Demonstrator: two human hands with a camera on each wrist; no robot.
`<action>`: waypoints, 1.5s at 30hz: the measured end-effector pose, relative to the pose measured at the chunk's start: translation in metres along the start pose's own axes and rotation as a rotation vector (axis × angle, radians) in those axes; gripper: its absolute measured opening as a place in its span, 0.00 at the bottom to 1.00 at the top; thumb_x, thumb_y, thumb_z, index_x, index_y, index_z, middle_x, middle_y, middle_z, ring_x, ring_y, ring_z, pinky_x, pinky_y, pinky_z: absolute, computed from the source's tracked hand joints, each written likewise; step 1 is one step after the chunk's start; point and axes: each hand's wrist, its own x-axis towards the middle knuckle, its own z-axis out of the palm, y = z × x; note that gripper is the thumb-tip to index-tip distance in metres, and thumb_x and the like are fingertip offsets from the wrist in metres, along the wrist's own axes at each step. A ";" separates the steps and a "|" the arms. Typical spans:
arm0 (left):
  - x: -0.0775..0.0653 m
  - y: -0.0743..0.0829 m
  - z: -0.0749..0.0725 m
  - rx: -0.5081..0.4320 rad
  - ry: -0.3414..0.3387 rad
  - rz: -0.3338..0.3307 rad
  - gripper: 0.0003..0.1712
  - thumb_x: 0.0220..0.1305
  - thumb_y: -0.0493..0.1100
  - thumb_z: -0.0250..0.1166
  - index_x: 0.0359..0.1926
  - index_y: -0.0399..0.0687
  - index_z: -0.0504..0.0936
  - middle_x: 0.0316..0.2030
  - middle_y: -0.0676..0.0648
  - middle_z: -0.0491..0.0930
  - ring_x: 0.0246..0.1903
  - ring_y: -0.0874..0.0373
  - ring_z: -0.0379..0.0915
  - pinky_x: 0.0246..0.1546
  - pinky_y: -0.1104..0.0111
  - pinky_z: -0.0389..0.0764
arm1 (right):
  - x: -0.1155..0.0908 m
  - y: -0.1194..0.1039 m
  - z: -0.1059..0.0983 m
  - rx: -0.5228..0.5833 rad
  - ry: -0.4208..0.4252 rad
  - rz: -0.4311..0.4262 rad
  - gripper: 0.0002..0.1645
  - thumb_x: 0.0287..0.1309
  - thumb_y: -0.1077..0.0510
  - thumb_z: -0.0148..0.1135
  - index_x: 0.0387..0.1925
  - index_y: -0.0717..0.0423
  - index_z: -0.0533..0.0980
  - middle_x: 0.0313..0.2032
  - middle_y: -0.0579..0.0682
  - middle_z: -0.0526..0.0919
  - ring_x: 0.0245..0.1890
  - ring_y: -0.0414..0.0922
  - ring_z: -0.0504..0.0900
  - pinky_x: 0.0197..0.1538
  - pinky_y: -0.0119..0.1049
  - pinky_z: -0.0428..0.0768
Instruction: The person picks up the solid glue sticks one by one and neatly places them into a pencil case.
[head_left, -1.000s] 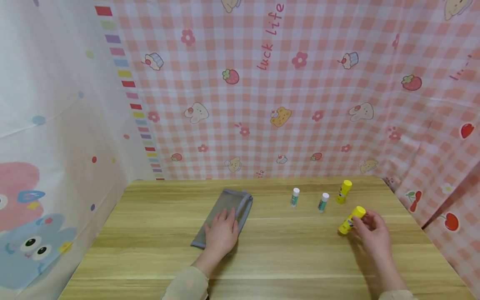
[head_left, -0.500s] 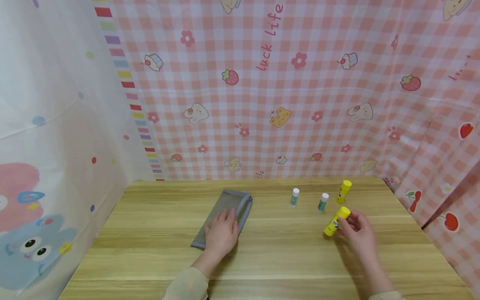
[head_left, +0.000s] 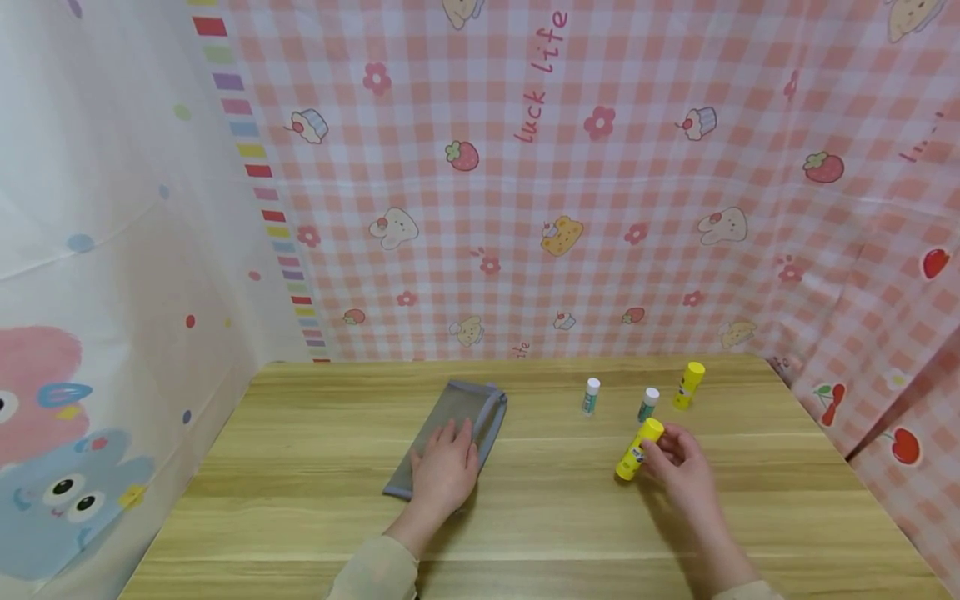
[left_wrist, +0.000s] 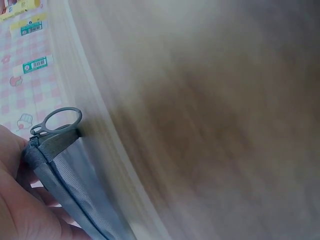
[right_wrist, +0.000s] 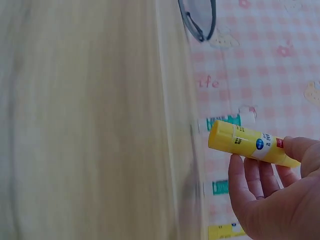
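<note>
My left hand (head_left: 445, 473) lies with fingers extended on a grey mesh zip pouch (head_left: 459, 395), flat on the table left of centre. In the left wrist view a ring-shaped zip pull (left_wrist: 62, 119) stands at the pouch's corner, beside my hand. Between thumb and fingers, my right hand (head_left: 688, 473) pinches a yellow glue stick (head_left: 639, 451), tilted with its cap end up and to the right. The right wrist view shows its printed label. Behind it, a small white-capped glue stick (head_left: 648, 403) with a green label stands partly covered in the head view.
Another small white-capped glue stick (head_left: 591, 397) stands further left, and a second yellow glue stick (head_left: 689, 385) is upright at the back right. The wooden table (head_left: 300, 467) ends at a pink checked curtain (head_left: 517, 192) behind, with a white curtain (head_left: 187, 250) to the left.
My right hand has carried the yellow glue stick leftward across the table, toward the pouch. My left hand and the pouch have stayed where they were.
</note>
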 end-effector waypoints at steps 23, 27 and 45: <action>0.000 0.001 0.000 0.002 0.001 0.000 0.25 0.74 0.47 0.52 0.68 0.46 0.72 0.66 0.35 0.69 0.65 0.35 0.62 0.55 0.25 0.57 | -0.002 -0.010 0.065 0.075 -0.077 0.001 0.22 0.69 0.63 0.58 0.60 0.68 0.67 0.52 0.63 0.76 0.43 0.42 0.78 0.43 0.33 0.83; 0.000 0.001 -0.001 0.001 0.000 -0.002 0.26 0.75 0.47 0.52 0.68 0.46 0.72 0.66 0.35 0.69 0.65 0.35 0.62 0.55 0.26 0.57 | -0.003 -0.011 0.076 0.105 -0.080 -0.011 0.21 0.68 0.64 0.58 0.59 0.69 0.67 0.50 0.63 0.76 0.41 0.43 0.79 0.42 0.35 0.84; 0.000 0.000 0.000 -0.009 -0.004 -0.006 0.26 0.75 0.48 0.51 0.69 0.45 0.72 0.66 0.35 0.69 0.66 0.35 0.62 0.55 0.26 0.56 | -0.004 -0.014 0.120 0.171 -0.123 0.001 0.21 0.67 0.65 0.60 0.57 0.71 0.68 0.46 0.62 0.78 0.35 0.43 0.80 0.40 0.40 0.85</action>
